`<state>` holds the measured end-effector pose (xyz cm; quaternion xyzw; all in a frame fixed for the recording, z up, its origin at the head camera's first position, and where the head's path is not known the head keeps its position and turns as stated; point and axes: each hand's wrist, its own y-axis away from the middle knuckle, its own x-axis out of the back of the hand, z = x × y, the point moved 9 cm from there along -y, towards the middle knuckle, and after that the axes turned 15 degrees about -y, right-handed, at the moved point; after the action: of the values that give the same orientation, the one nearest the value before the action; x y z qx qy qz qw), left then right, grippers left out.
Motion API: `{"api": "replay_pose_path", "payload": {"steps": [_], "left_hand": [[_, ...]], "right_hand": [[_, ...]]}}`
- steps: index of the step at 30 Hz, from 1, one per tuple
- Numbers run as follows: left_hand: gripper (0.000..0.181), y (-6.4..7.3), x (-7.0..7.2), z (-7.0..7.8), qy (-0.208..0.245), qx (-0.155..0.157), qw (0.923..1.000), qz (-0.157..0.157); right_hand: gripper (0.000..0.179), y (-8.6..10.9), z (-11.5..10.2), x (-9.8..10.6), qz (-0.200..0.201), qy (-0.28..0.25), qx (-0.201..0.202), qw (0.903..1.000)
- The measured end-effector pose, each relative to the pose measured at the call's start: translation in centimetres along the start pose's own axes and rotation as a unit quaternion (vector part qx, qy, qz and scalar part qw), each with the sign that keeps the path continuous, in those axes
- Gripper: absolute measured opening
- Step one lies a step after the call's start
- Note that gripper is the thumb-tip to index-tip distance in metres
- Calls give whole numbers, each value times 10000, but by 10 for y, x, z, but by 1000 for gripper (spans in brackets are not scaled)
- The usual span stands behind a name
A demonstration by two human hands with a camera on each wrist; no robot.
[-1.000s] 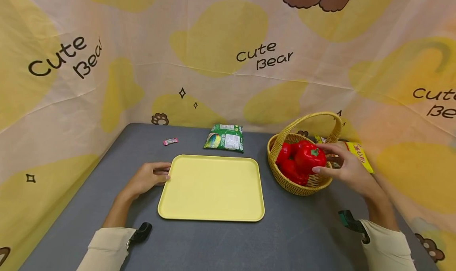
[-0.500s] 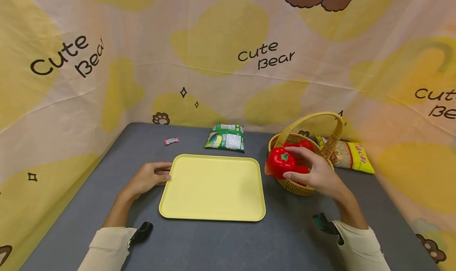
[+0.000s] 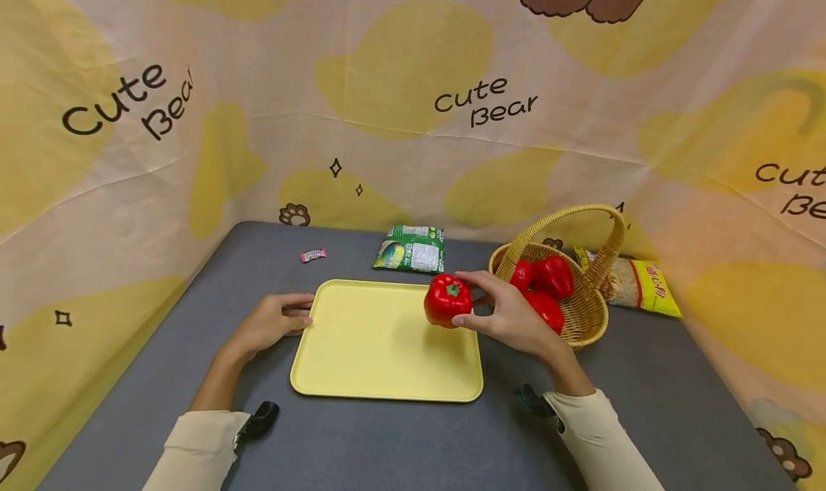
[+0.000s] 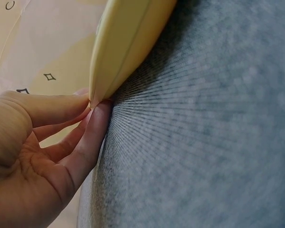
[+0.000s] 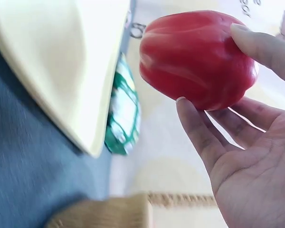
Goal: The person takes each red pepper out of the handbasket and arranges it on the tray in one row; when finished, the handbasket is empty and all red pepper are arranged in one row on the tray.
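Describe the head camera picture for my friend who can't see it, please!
A right hand holds a red pepper above a yellow tray whose edge the left hand pinches. Behind it lies a green packet; to the right stands a basket of more red peppers.

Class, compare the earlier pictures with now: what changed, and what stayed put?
The right grip moved a red pepper left, from the basket to above the yellow tray. Nothing was let go. The left grip, tray and basket stayed put.
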<state>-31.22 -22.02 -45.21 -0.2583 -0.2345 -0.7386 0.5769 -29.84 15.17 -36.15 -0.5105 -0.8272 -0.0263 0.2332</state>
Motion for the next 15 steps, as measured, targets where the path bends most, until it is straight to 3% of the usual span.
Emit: {"api": "replay_pose_path", "payload": {"steps": [15], "left_hand": [[50,1,-1,0,-107,53,9999,26]], "right_hand": [[70,-34,17,-63,-355,-392,54,9986]]}}
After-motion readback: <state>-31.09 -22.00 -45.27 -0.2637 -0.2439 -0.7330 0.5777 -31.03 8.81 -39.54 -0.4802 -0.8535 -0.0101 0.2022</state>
